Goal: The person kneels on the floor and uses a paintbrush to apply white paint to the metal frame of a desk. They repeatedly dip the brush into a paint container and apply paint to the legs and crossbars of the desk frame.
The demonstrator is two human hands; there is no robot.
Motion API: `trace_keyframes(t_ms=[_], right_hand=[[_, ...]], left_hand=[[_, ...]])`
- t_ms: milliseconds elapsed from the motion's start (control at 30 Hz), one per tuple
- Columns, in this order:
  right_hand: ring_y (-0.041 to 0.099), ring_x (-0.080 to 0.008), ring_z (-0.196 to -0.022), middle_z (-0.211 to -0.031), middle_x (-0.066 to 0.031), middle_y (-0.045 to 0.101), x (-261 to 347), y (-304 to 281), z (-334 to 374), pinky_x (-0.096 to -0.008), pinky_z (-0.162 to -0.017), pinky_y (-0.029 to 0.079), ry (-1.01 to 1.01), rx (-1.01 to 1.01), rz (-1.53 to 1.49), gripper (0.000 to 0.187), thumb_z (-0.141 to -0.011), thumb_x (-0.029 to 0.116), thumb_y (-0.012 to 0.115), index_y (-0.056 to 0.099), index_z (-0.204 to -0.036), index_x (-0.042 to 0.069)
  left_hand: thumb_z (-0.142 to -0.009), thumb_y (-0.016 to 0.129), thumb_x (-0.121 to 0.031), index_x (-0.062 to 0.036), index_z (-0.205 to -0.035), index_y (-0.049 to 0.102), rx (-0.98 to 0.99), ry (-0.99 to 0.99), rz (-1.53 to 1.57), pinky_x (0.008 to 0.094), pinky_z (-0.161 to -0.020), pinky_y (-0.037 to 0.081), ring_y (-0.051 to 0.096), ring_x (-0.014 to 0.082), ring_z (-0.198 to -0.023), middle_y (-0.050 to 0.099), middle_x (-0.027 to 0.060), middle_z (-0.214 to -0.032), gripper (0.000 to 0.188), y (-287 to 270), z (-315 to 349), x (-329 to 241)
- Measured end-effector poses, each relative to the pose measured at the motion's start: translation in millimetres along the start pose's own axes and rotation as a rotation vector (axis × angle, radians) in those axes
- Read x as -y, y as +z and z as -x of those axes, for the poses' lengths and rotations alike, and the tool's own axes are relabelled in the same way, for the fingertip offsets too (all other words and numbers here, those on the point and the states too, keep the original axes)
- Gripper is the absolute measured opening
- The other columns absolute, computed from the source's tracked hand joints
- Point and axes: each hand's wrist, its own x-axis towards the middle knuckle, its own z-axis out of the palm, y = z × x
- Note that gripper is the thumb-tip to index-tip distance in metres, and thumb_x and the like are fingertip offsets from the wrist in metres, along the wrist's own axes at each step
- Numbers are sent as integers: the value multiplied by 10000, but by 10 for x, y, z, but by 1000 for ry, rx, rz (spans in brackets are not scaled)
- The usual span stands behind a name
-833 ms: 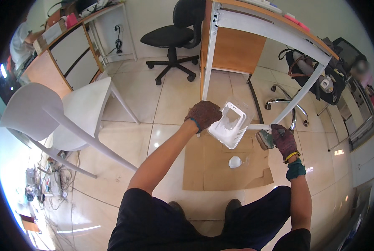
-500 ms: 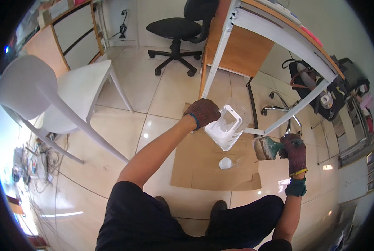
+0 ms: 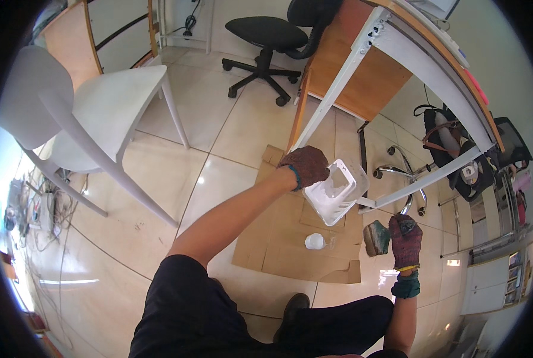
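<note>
My left hand (image 3: 305, 166), in a dark brown knitted glove, is closed on the edge of a white, partly see-through plastic container (image 3: 322, 207). The container is tilted, and white coating shows on its walls. In a reddish knitted glove, my right hand (image 3: 405, 243) grips a wide paintbrush (image 3: 374, 240) with a green handle; the handle's end is hidden by the fingers. The bristles point left, below and right of the container and apart from it. Beyond both hands rises a white metal table frame (image 3: 344, 83). Under the container, a small white round thing (image 3: 315, 241) rests on cardboard.
A flattened cardboard sheet (image 3: 266, 253) covers part of the tiled floor. On the left stands a white chair (image 3: 108, 98), with tangled cables (image 3: 54, 212) beyond it. A black swivel chair (image 3: 266, 36) is at the back. A black bag (image 3: 454, 149) hangs at the right.
The head view has shifted. My right hand has come slightly nearer and left, and the brush has turned somewhat. The container, still in my left hand, has moved a little right.
</note>
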Motion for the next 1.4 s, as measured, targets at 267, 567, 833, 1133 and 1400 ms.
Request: trace_keyframes(t_ms=[267, 567, 833, 1133, 1400], right_hand=[[597, -120, -647, -725, -30, 654, 73, -14, 3, -267, -604, 488, 131, 69, 68, 192, -830, 182, 666, 663, -920, 13], [512, -109, -492, -697, -27, 562, 408, -675, -99, -220, -401, 371, 192, -422, -261, 293, -815, 330, 636, 610, -900, 51], [578, -171, -750, -952, -71, 576, 1163, -542, -722, -283, -534, 470, -337, -460, -557, 348, -840, 332, 577, 578, -1008, 27], [609, -214, -878, -1042, -122, 605, 1723, -312, -1151, -307, -670, 524, -532, -378, -386, 384, -832, 278, 617, 574, -1104, 11], [590, -221, -952, -1090, -133, 586, 1803, -290, -1260, -318, -705, 547, -666, -406, -105, 347, -881, 228, 570, 557, -1122, -22]], left_hand=[[-749, 481, -316, -24, -749, 659, 13, 28, 38, 451, -723, 480, 600, 383, -738, 618, 228, -776, 342, 145, -134, 69], [-753, 477, -284, -11, -759, 660, -45, -1, 4, 459, -731, 486, 612, 378, -757, 625, 226, -805, 329, 106, -137, 182], [-761, 472, -267, 3, -770, 661, -30, -8, -53, 451, -753, 494, 622, 374, -769, 633, 221, -818, 330, -5, -128, 232], [-735, 502, -239, 16, -744, 660, -52, 54, -34, 449, -711, 500, 624, 378, -740, 629, 234, -786, 301, 24, -136, 156], [-713, 557, -213, 30, -807, 674, -43, 60, 9, 430, -706, 520, 649, 369, -776, 646, 236, -820, 286, 68, -170, 164]])
